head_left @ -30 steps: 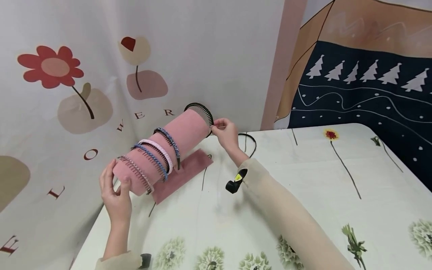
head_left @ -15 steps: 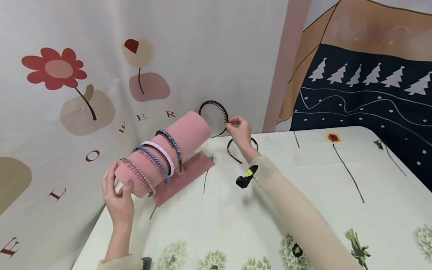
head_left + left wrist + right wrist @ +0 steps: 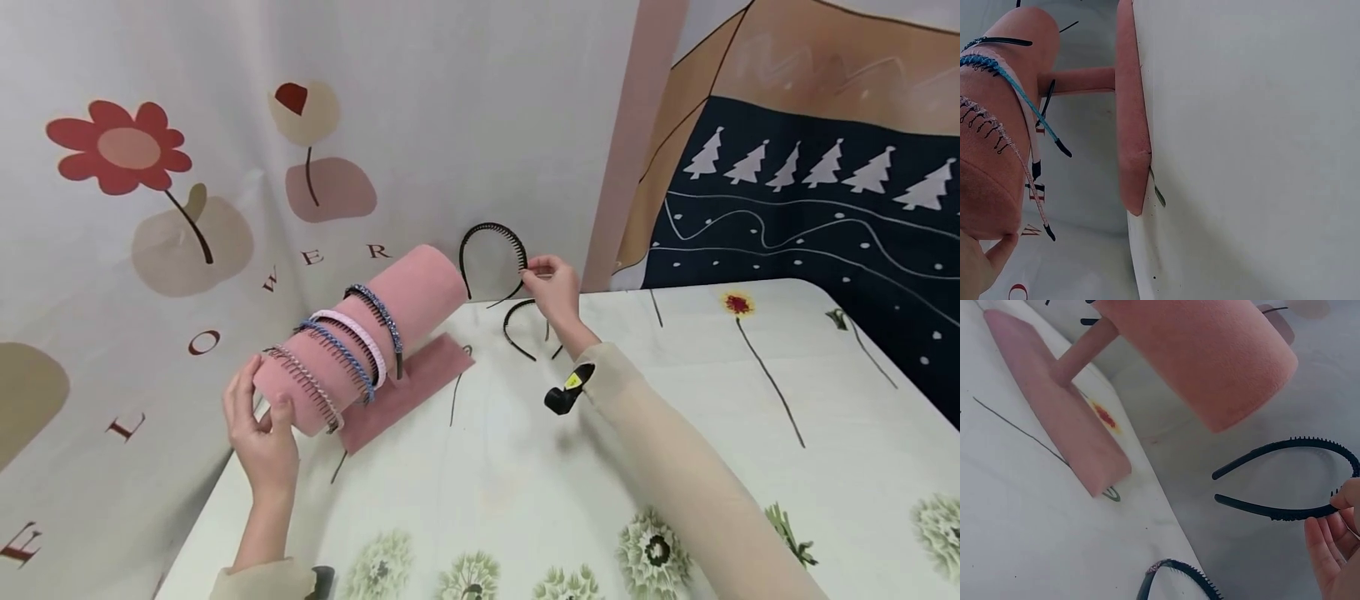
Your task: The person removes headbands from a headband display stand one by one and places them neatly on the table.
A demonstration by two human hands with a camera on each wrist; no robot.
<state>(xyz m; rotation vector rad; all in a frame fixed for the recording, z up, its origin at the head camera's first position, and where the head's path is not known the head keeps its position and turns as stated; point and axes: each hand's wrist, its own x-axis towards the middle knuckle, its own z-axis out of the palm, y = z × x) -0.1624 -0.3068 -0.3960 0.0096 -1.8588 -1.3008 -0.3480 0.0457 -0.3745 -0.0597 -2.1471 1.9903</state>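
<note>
I log the right hand [image 3: 557,293] pinching the black headband [image 3: 491,226], now drawn clear right of the pink roll [image 3: 422,293], leaving four headbands [image 3: 365,340] on; left hand [image 3: 258,437] grips its near end.

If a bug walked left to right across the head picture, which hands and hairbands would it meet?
Left hand → pale braided hairband → sparkly blue hairband → toothed black hairband → right hand. Overlapping ones left out.

On the pale backdrop [image 3: 465,125] I could read F [image 3: 21,546], L [image 3: 126,427], O [image 3: 192,343], W [image 3: 270,281], E [image 3: 311,257] and R [image 3: 378,251], all brownish-red, spaced along a rising curve. The yellow label [image 3: 576,381] on the black device [image 3: 558,401] at the right cuff [image 3: 613,375] was too small for me to read.
</note>
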